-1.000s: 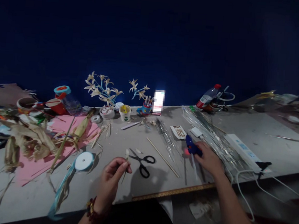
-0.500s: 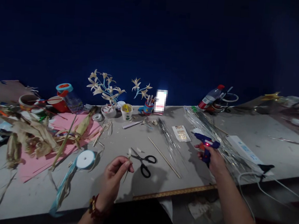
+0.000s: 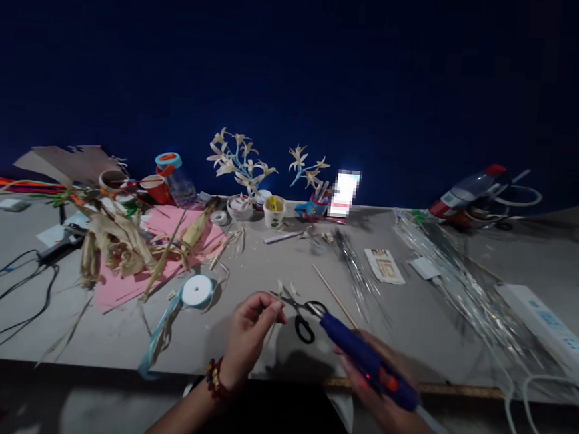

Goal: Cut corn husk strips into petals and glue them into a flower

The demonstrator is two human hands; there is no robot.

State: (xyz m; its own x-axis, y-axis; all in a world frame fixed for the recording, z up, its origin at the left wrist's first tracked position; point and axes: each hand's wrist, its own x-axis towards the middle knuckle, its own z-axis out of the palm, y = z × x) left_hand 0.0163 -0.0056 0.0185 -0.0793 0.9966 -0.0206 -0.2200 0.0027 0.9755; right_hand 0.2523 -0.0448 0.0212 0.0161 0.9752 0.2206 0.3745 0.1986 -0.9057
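Observation:
Between the thumb and fingertips of my left hand [image 3: 253, 331] is pinched a thin, pale strip of corn husk [image 3: 278, 296], its end sticking up. My right hand [image 3: 381, 385] is wrapped round a dark blue hot glue gun [image 3: 363, 353] with a lit red light; its nozzle points up and left toward my left hand. Black-handled scissors [image 3: 305, 328] lie on the table just beyond, partly behind the nozzle. A thin stick [image 3: 333, 293] rests past them. Left of my hands lies a white spool [image 3: 197, 291] with light blue ribbon trailing toward the table's front edge.
Pale husk flowers on blue stems [image 3: 241, 163] stand in a small bowl at the back. Dried husks [image 3: 122, 237] lie on pink sheets [image 3: 113, 290] at left. Wires [image 3: 358, 269], a power strip [image 3: 544, 324] and a tilted bottle [image 3: 466, 191] are at right. White cords hang over the front edge.
My right hand has brought the glue gun left and nearer, turning its nozzle toward my left hand. The view has swung right-to-left, so the table's things appear shifted right. The husk strip stays pinched.

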